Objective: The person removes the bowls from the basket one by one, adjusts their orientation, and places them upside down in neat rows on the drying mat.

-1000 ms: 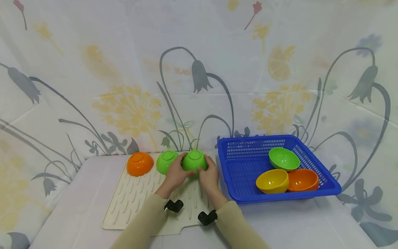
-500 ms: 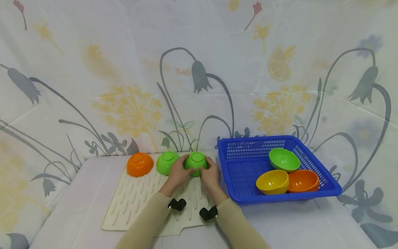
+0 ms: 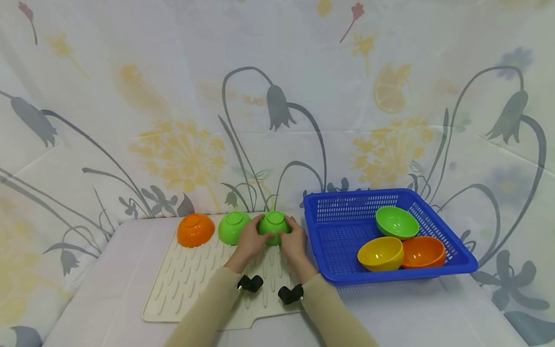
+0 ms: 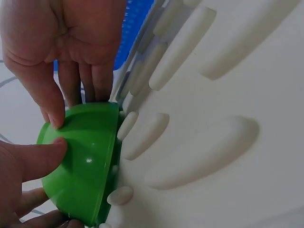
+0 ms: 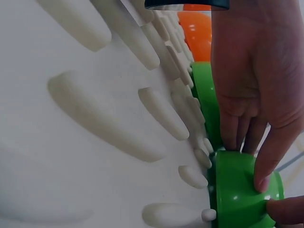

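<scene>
Upside down at the back right of the cream ribbed drying mat (image 3: 191,284) is a green bowl (image 3: 274,227), its foot ring facing up. My left hand (image 3: 250,239) holds the left side of this bowl, while my right hand (image 3: 296,242) holds the right side. In the left wrist view, both thumbs press the near wall of the green bowl (image 4: 88,164), and its rim is right at the mat's ridges. A second green bowl (image 3: 231,229), also inverted, sits just left of my left hand, which partly covers it. Farther left is an inverted orange bowl (image 3: 195,230).
On the right stands a blue plastic basket (image 3: 342,277) with slotted walls. Inside it lie a green bowl (image 3: 396,223), a yellow bowl (image 3: 380,254) and an orange bowl (image 3: 424,252). A flower-printed curtain (image 3: 277,154) hangs behind the white-covered table (image 3: 99,279).
Both hands have moved the green bowl slightly right and down toward the mat, mostly in the first half second. The other bowls and the basket stayed in place.
</scene>
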Tool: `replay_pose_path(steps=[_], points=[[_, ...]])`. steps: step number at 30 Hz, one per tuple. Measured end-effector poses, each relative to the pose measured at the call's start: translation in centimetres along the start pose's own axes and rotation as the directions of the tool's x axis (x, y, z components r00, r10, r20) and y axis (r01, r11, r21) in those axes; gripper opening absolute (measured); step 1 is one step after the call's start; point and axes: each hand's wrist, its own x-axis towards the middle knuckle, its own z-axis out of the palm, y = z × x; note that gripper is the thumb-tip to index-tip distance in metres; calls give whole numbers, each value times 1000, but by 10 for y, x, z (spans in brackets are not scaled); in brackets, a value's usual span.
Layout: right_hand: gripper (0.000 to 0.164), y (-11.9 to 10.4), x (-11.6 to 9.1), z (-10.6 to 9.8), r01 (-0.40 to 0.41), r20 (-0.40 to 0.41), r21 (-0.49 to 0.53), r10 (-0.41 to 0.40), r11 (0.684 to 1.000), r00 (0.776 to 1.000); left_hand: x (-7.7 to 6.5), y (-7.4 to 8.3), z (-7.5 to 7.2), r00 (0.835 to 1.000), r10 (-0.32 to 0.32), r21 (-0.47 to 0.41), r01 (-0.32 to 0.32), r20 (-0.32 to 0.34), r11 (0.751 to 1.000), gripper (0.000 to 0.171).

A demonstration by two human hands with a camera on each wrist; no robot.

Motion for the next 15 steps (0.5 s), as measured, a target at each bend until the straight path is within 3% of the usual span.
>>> replay_pose_path(steps=[8,15], points=[[54,2,2,-1,-12,28,1,12,1000,1000,1,-3,5,997,71,28,-71,-1,997,67],[53,-2,1,-2,-45,28,38,44,998,999,1,-2,5,1000,20,-11,-21,-9,1000,69]])
